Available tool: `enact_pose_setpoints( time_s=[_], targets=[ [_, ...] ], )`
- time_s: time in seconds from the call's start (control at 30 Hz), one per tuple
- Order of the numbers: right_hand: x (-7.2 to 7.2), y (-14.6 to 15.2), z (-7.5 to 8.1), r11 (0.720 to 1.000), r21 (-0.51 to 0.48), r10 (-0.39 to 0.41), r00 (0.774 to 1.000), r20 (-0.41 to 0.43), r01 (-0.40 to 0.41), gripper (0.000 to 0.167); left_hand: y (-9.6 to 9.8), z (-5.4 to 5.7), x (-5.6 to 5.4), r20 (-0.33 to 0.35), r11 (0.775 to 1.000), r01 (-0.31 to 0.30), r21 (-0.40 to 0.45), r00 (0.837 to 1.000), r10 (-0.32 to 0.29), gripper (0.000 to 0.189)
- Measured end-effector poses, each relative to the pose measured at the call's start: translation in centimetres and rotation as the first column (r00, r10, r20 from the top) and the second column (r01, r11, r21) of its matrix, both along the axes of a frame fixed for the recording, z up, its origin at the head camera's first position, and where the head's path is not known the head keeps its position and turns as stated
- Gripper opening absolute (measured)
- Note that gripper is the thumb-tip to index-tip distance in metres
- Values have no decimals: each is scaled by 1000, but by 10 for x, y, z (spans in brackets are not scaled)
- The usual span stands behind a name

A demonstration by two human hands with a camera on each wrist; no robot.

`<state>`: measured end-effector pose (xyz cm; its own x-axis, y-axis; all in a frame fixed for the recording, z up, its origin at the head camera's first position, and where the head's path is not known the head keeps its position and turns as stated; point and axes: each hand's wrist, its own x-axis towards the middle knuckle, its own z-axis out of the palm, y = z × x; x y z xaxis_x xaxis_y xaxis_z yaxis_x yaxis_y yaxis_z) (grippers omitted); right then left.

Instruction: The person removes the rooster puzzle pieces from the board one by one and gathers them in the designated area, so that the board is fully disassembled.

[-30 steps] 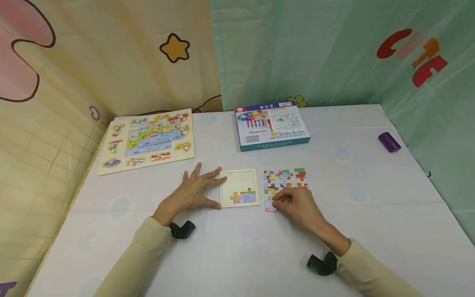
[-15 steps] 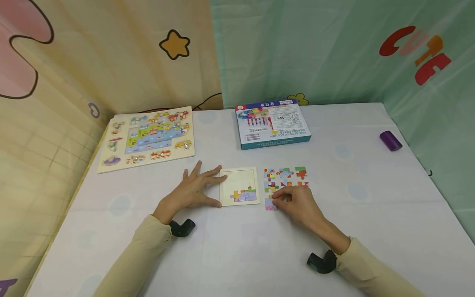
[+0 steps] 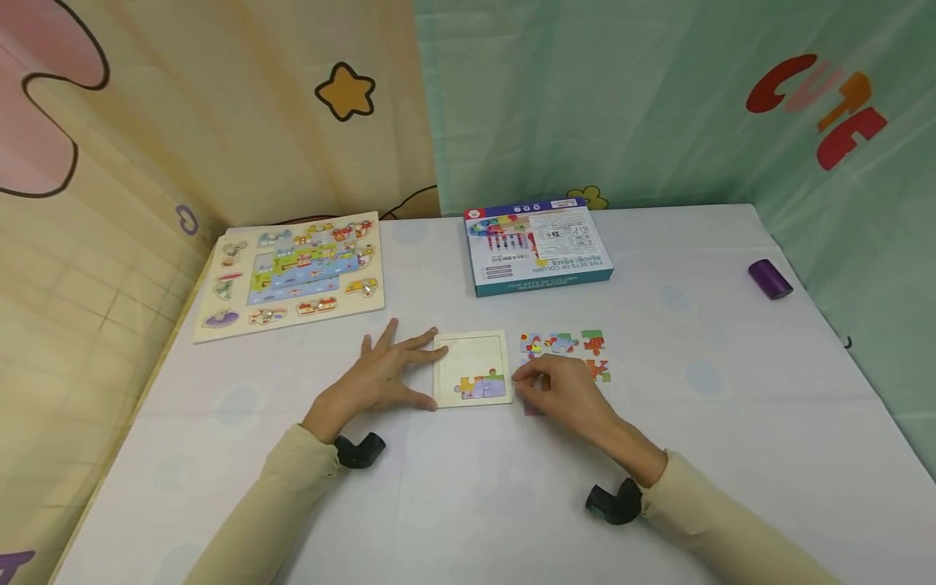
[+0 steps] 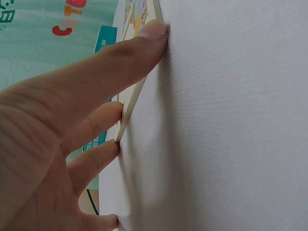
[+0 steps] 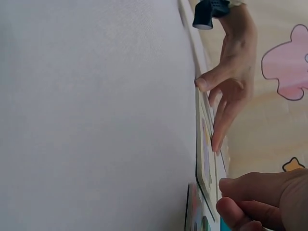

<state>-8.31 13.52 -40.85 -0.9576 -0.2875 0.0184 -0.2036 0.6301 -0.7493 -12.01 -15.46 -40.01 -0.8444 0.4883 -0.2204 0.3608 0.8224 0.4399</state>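
My left hand (image 3: 380, 378) is spread at the left edge of a small square puzzle tray (image 3: 468, 351), its thumb and fingertips touching the rim. Several joined puzzle pieces (image 3: 483, 387), orange, purple and green, lie in the tray's lower right corner. My right hand (image 3: 566, 394) hovers by the tray's right edge with thumb and index finger (image 5: 228, 208) close together; I cannot tell whether a piece is between them. Loose puzzle pieces (image 3: 561, 343) lie in rows beyond and under this hand, partly hidden by it. A purple-pink piece (image 3: 532, 411) peeks out below the fingers.
Large wooden puzzle boards (image 3: 292, 268) overlap at the back left. A flat box (image 3: 537, 248) of beaded columns stands at the back middle. Far to the right lies a purple cylinder (image 3: 770, 279). Printed curtains (image 3: 585, 97) hang behind the white-covered table.
My right hand has shifted left from the loose pieces to the tray's right edge, covering more of the purple-pink piece. The left hand and the tray stay in place.
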Motion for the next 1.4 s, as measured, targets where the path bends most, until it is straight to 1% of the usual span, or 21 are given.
enact_pose_setpoints(
  time_s=[0.1,0.23,0.43,0.53,0.7,1.0,1.23,1.4],
  targets=[
    [-5,-11,-2,999,-13,47,999,7,-47,14,0,0,0,-4,1000,1,-1,1000,-1,85],
    [-11,-25,-4,996,16,90,996,-18,-90,17,0,1,0,-8,1000,1,-3,1000,-1,84],
    [-15,-40,1,991,60,123,992,0,-123,24,-1,1,0,-15,1000,-1,-4,1000,1,84],
    [-14,-43,2,987,94,133,991,7,-133,24,0,1,0,-16,1000,-3,-6,1000,3,84],
    [-14,-45,1,983,130,127,992,12,-128,18,0,1,-1,-17,1000,-2,-12,1000,1,85],
    [-13,-47,0,988,119,94,995,30,-97,14,0,2,1,-9,1000,-8,-6,1000,8,85],
    [-12,-48,1,991,105,79,997,27,-81,14,0,1,0,-15,1000,-7,1,1000,7,84],
    [-11,-48,0,994,83,74,997,11,-75,15,0,0,1,-18,1000,-6,-3,1000,6,84]
  ],
)
